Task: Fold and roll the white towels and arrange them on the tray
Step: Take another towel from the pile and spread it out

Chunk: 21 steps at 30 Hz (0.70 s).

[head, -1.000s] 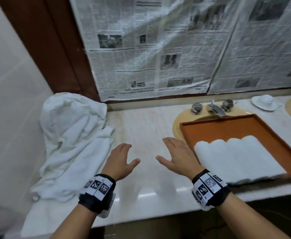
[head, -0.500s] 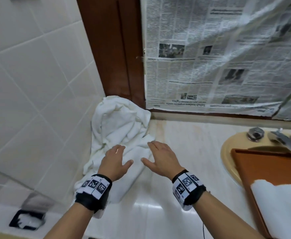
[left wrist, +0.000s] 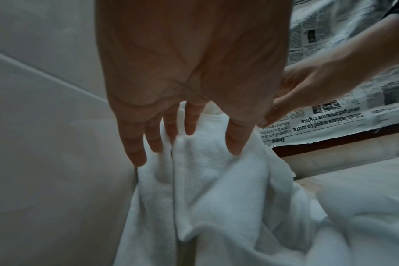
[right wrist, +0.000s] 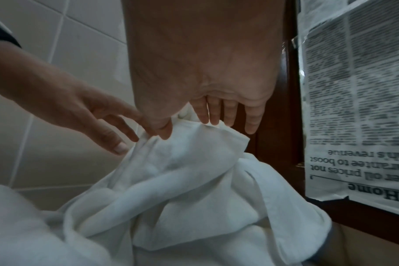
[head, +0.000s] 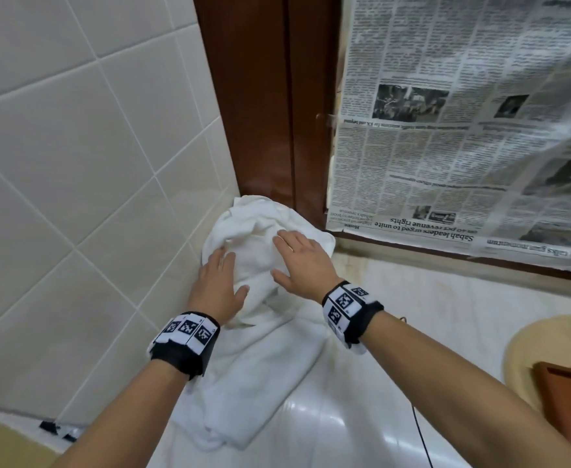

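A heap of crumpled white towels [head: 260, 359] lies on the counter, piled into the corner against the tiled wall. My left hand [head: 218, 282] hovers flat over the heap's left side, its straight fingers [left wrist: 137, 151] at the cloth [left wrist: 216, 189]. My right hand [head: 297, 261] reaches over the top of the pile with fingers [right wrist: 251, 122] spread and straight, fingertips at a folded edge of the towels [right wrist: 194, 171]. Neither hand holds cloth. A corner of the brown tray [head: 568, 393] shows at the right edge.
The tiled wall [head: 74, 163] stands close on the left. Behind the heap are a dark wooden frame [head: 270, 113] and taped newspaper [head: 463, 130]. A yellowish sink rim [head: 520, 352] and a glossy marble counter [head: 378, 417] lie to the right.
Both hands have moved left and forward from the open counter to the towel heap in the corner. The view has swung left, so the tray with rolled towels is almost out of sight.
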Motion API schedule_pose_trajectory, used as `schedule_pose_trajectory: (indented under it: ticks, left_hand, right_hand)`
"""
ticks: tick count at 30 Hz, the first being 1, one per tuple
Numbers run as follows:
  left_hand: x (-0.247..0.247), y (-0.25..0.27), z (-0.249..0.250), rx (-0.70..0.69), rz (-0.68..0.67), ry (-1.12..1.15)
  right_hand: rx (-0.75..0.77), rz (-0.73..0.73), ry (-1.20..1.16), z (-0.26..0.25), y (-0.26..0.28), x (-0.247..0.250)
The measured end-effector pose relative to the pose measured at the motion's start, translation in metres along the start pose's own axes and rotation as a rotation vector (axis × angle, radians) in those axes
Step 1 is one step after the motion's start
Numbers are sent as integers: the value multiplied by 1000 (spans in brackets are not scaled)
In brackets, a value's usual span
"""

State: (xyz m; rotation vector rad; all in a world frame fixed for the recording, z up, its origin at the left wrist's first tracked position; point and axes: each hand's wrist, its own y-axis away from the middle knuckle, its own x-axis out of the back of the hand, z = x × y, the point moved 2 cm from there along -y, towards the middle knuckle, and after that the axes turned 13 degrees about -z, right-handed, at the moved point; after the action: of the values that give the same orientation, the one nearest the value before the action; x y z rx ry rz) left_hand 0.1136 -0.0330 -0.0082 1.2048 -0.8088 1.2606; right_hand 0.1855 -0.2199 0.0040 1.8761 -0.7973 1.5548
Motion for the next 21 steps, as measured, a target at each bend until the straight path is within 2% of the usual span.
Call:
schedule_pose_trajectory:
  ticks: [3, 7, 11, 14, 18, 21]
  left_hand:
    - [0, -5, -1, 19, 47, 27]
    - [0, -3, 4, 44, 14, -39]
    - [0, 13, 10, -80, 70, -12]
    - [-3, 28, 13, -217, 142, 85]
    - [-5, 47, 15, -381, 237, 208]
    - [-6, 52, 12, -340, 262, 382]
  right_hand:
    - [7, -24, 29, -8, -16, -5]
    - [-4, 3, 32, -19, -23, -13]
    - [-5, 11, 10, -25, -20, -15]
    - [-23, -8, -96, -23, -15, -11]
    - [-2, 56, -312, -19, 3, 5]
    - [71, 113, -504, -18, 19, 21]
